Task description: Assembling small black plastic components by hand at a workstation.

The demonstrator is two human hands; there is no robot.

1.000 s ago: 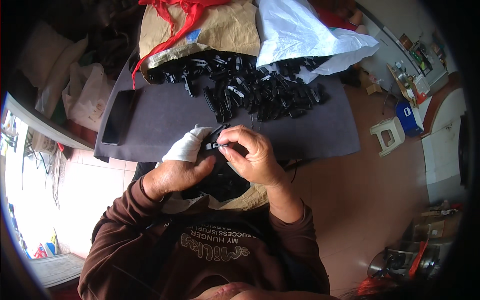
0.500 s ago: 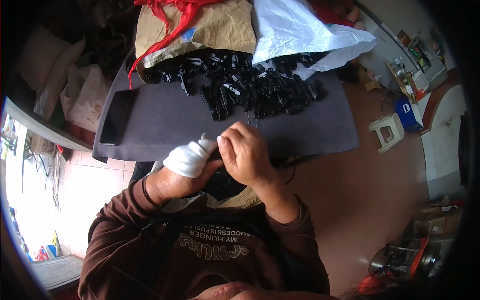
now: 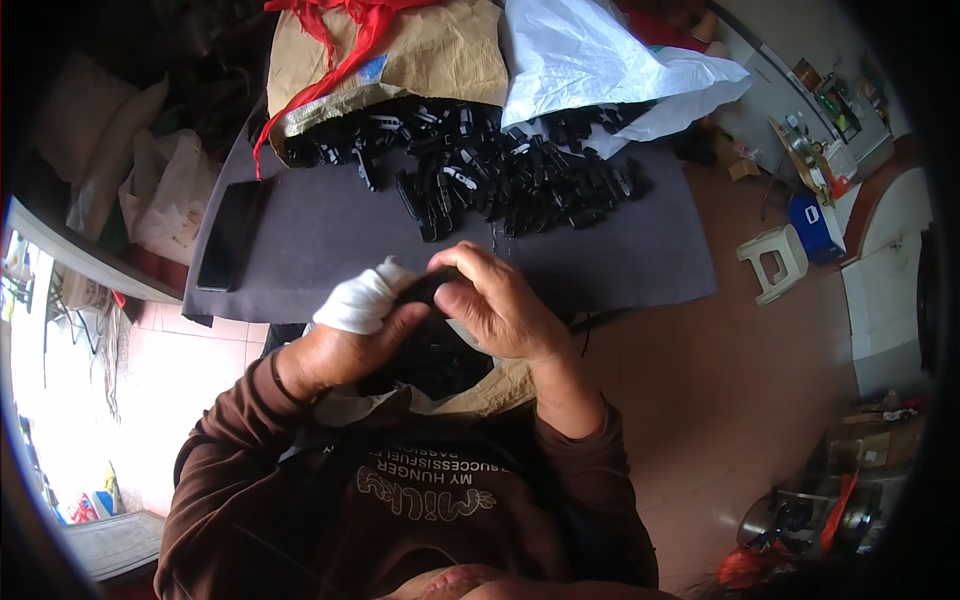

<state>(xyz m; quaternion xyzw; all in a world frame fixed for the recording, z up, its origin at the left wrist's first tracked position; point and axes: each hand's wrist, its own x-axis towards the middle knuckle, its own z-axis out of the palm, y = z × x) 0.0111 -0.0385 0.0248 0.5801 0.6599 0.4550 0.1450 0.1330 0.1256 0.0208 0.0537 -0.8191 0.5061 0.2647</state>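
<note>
Between my two hands, over the near edge of the table, is a small black plastic part [image 3: 428, 286]. My left hand [image 3: 355, 325], its fingers wrapped in white cloth, is closed on one end of it with the thumb along the near side. My right hand [image 3: 495, 305] grips the other end between thumb and fingers. The part's exact kind is hidden by the fingers. Beyond my hands lies a heap of small black plastic parts [image 3: 520, 180], some with silvery faces. Below my hands, an opened sack [image 3: 510, 385] in my lap holds more black pieces.
A brown sack [image 3: 400, 55] with red ribbon and a white sack [image 3: 590, 65] lie at the far side of the grey-covered table [image 3: 310, 240]. A black phone [image 3: 230, 235] rests at the left. On the floor to the right stand a cream stool [image 3: 775, 262] and a blue box [image 3: 815, 228].
My hands have parted slightly, and the right has turned open enough to show the black part between them. The left hand has shifted a little to the left.
</note>
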